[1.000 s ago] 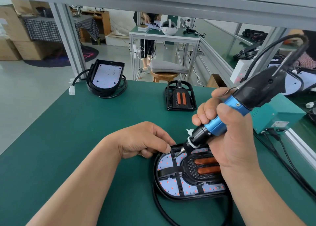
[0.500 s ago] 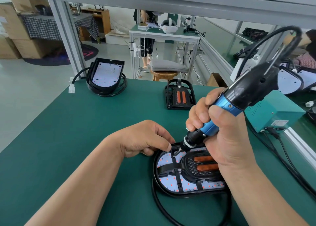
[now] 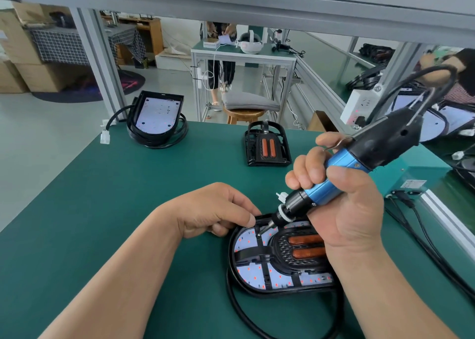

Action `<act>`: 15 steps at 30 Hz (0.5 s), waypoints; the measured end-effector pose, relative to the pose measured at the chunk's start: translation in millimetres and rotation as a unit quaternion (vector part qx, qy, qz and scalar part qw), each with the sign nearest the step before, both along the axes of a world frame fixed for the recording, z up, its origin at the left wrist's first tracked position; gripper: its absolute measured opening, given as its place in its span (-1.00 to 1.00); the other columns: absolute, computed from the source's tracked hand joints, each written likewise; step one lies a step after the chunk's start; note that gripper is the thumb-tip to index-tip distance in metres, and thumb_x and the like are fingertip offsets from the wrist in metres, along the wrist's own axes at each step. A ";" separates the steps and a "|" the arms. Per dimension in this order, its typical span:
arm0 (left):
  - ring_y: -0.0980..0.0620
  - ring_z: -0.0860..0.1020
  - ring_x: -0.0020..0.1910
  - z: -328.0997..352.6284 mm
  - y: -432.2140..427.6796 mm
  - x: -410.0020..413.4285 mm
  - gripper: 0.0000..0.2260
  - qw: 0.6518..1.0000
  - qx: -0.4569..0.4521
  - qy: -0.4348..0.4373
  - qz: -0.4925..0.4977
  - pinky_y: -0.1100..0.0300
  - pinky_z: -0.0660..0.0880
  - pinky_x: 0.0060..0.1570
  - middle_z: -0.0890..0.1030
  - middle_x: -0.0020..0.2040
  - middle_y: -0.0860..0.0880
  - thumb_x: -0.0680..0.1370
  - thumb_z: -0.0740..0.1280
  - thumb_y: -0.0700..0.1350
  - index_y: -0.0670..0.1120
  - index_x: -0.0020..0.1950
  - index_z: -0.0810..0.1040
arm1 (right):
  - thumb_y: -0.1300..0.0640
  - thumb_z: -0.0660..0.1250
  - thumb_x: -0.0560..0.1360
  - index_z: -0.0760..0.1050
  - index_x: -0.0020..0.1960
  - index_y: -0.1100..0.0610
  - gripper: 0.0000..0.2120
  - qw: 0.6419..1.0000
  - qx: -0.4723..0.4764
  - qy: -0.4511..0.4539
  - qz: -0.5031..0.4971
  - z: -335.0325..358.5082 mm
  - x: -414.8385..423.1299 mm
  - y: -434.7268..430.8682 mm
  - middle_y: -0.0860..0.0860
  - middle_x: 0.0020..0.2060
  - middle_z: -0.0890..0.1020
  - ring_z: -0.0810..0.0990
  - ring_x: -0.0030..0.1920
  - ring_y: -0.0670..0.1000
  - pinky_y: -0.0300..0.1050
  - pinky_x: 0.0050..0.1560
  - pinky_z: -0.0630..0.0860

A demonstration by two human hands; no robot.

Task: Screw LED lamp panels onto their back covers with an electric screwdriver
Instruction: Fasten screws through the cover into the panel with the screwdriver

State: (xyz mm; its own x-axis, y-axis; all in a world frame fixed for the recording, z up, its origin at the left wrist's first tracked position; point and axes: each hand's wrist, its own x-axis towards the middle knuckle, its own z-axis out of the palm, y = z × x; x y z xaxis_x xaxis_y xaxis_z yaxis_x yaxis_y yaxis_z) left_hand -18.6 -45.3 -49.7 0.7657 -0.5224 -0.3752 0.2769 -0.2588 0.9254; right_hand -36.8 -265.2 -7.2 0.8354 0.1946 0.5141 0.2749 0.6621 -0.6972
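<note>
We are partway through the lamp lying near the front edge of the desk, a little right of its middle. Its LED lamp panel, white with red dots, sits inside its black back cover, with a black grille and cross straps laid over it. Our right hand grips the electric screwdriver, fingers curled tight round the blue barrel and thumb on the near side. The tool is tilted so that its bit slants down onto a small screw on the strap by the lamp's far rim. Our left hand rests at that same rim, fingers curled under, with the thumb and forefinger tips drawn together just beside the bit. Whether they pinch the screw or only steady the cover, we cannot tell. We judge this screw to be at the point of being driven; how deep it sits is too small to read. The other fixing points along the straps are also too small to tell filled from empty, so we count this lamp as partly fastened at best. At the desk's far left corner lies a second lamp, its panel in its cover, and we cannot see any screws there. By the far edge, near the middle, lies a spare grille frame, which suggests more assembly is left.
</note>
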 end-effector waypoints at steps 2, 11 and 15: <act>0.10 0.21 -0.44 0.8 0.9 -0.6 -0.77 1.000 -0.004 0.002 -0.003 0.33 0.16 -0.51 0.47 -0.12 -0.22 0.43 0.47 -0.21 -0.22 0.06 0.72 | 0.23 0.23 0.40 0.52 0.12 0.13 -0.70 1.000 0.007 -0.011 -0.001 1.5 0.7 -1.8 0.01 -0.33 0.46 0.40 -0.30 0.05 -0.04 -0.15 0.48; 0.11 0.31 -0.36 -4.4 5.7 13.9 -0.71 0.954 -0.216 0.125 0.168 0.32 0.28 -0.46 0.51 -0.21 -0.06 0.65 0.10 -0.35 -0.34 0.23 0.57 | 0.18 0.12 0.52 0.52 0.06 0.09 -0.77 0.986 0.107 0.096 -0.082 -1.6 7.8 -7.2 -0.01 -0.31 0.44 0.39 -0.28 0.00 -0.09 -0.09 0.49; 0.13 0.31 -0.39 -7.6 -0.3 13.3 -0.80 0.945 -0.239 0.129 0.183 0.35 0.28 -0.49 0.54 -0.22 -0.06 0.70 0.15 -0.31 -0.28 0.21 0.54 | 0.16 0.13 0.54 0.52 0.05 0.10 -0.79 0.980 0.132 0.112 -0.096 -1.7 9.7 -10.9 -0.01 -0.29 0.45 0.41 -0.26 0.00 -0.10 -0.08 0.51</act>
State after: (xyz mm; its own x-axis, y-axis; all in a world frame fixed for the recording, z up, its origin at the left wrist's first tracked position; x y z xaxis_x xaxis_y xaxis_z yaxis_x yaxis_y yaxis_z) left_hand -5.4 -45.7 -57.3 0.8432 -0.3968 -0.3628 0.4993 0.3277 0.8021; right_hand -27.2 -276.1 -8.9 0.9412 -0.0928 0.3250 0.2722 0.7782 -0.5660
